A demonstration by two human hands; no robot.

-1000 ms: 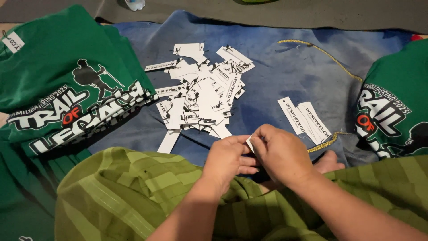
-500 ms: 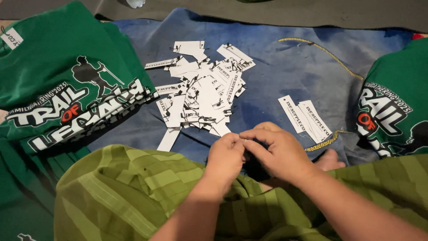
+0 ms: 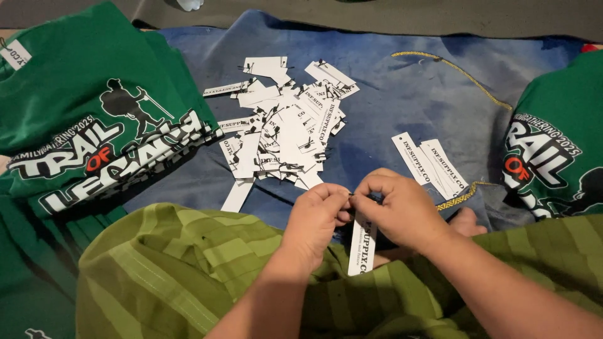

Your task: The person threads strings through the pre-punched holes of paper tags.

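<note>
I hold a long white paper tag (image 3: 362, 245) between my two hands, just above my lap. It hangs downward, printed side up, its top end caught where my fingertips meet. My left hand (image 3: 316, 216) is closed, thumb and forefinger pinching at the top of the tag. My right hand (image 3: 402, 210) is closed too, its fingers curled and pinching the same spot from the other side, so the two hands touch each other there. Whether a string sits in that pinch is too small to tell.

Under my forearms lies olive-green striped cloth (image 3: 188, 270) covering my lap. Beyond my hands, on a blue cloth (image 3: 389, 100) spread over the floor, sits a loose pile of white tags (image 3: 282, 132), many overlapping. A pair of tags (image 3: 430, 164) lies apart, just beyond my right hand. A yellow cord (image 3: 458, 70) trails across the blue cloth, farther out on the right.

On my left lies a green shirt (image 3: 81, 113) with a white and red print and a hiker's silhouette. Another green shirt (image 3: 556, 144) with the same print lies on my right.
</note>
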